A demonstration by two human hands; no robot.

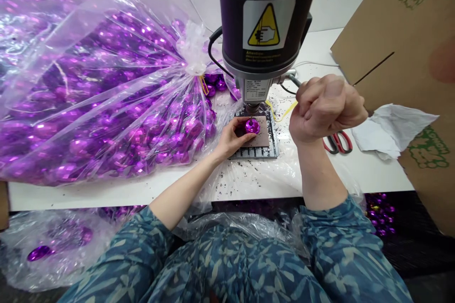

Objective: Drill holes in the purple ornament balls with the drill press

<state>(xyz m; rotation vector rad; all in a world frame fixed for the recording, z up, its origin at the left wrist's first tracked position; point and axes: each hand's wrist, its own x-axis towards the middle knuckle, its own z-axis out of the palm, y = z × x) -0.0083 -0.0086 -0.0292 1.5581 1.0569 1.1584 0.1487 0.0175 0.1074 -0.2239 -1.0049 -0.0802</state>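
Note:
Under the black head of a drill press (265,64), a shiny purple faceted ball (252,126) rests on a flat tan board (262,139). My left hand (232,138) grips the ball from its left side between thumb and fingers. The tool tip comes down close above the ball; whether it touches cannot be made out. The board lies on the machine's slotted metal base (256,153), which is sprinkled with dark flakes. Raised at the right of the machine, my right hand (327,106) is closed in a fist around the end of the press lever (293,80).
A big clear bag of purple balls (106,104) fills the left of the white table (142,189). Red-handled pliers or cutters (339,143) and crumpled white paper (387,130) lie at right, beside a cardboard box (394,23). More plastic bagging (60,246) hangs below the table edge.

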